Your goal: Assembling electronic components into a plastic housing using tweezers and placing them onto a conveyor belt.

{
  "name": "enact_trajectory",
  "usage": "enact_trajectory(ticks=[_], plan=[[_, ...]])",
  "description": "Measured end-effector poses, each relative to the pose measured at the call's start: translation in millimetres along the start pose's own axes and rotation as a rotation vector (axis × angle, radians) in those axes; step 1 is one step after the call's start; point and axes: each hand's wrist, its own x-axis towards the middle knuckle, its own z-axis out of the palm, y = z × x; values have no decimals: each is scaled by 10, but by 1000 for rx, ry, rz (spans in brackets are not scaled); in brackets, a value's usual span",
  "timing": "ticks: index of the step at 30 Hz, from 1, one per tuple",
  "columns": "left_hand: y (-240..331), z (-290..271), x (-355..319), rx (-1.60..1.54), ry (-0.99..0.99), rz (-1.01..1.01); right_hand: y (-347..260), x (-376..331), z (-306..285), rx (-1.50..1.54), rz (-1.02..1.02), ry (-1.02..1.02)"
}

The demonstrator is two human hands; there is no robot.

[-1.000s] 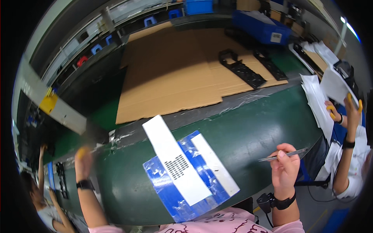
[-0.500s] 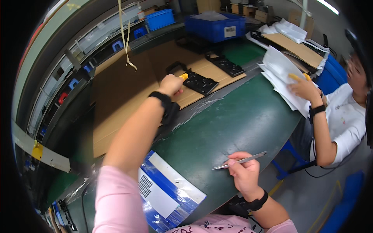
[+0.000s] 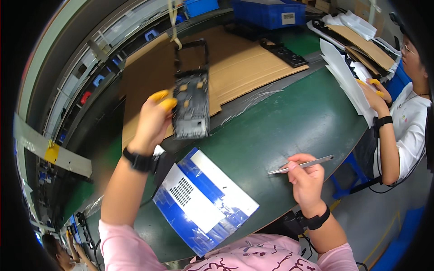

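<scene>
Pinched in my left hand [image 3: 156,115], which wears yellow finger covers, is a black plastic frame part [image 3: 191,106] with an open loop at its far end. It is held up over the near edge of the cardboard, with its ribbed inner side and a few tan patches showing. My right hand [image 3: 308,180] grips slim metal tweezers [image 3: 323,160] above the green table; their tips point left, with nothing between them. Between my forearms lies a blue plastic-covered board [image 3: 208,198] with white sheets of small dark marks on it.
A similar black part [image 3: 285,53] lies on the cardboard sheet [image 3: 244,86]. Behind stands a blue bin [image 3: 266,16]. At right a seated co-worker [image 3: 409,117] handles white sheets [image 3: 343,81] near stacked packing material. A pale strap [image 3: 174,22] hangs over the cardboard.
My left hand has lifted the black part off the cardboard and brought it nearer and leftward, its other face now showing. My right hand keeps the tweezers, and the view has shifted.
</scene>
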Motion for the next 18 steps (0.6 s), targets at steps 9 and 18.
enact_trajectory(ticks=[9, 18], plan=[[207, -1032, -1913, -596, 206, -151, -225, -254, 1136, -228, 136, -528], [76, -916, -2434, -673, 525, 109, 568, -3, 1629, -251, 327, -675]])
